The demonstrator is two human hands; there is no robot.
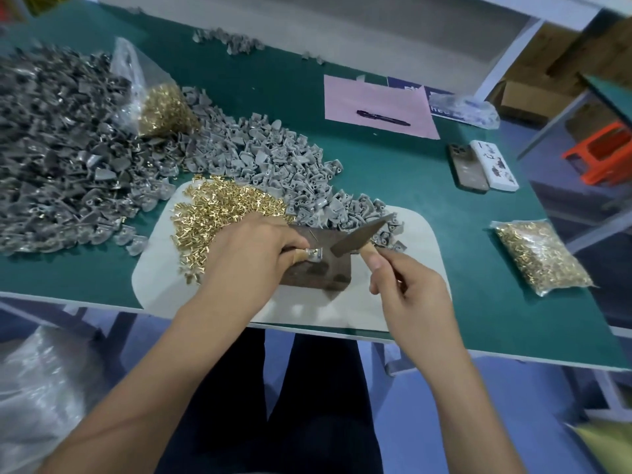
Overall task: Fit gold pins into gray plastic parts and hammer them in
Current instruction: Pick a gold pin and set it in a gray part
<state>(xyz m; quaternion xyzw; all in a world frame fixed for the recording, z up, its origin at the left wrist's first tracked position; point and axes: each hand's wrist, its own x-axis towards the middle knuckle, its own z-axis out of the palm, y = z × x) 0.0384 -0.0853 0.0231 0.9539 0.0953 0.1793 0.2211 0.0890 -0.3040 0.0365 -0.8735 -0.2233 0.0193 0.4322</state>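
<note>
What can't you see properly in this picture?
- Gray part on the block: mostly hidden by the left hand, head view.
- Hammer: motion-blurred; its handle is covered by the right hand.
- Pin in the part: too small to tell whether it is seated.
- Left pile: cut off by the frame's left edge.
- Blue card text: blurred, partly under a clear bag.

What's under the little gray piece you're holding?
The gray piece, pinched by the left hand, sits on a dark metal block. The block rests on a white mat. What's beneath the block is hidden.
</note>
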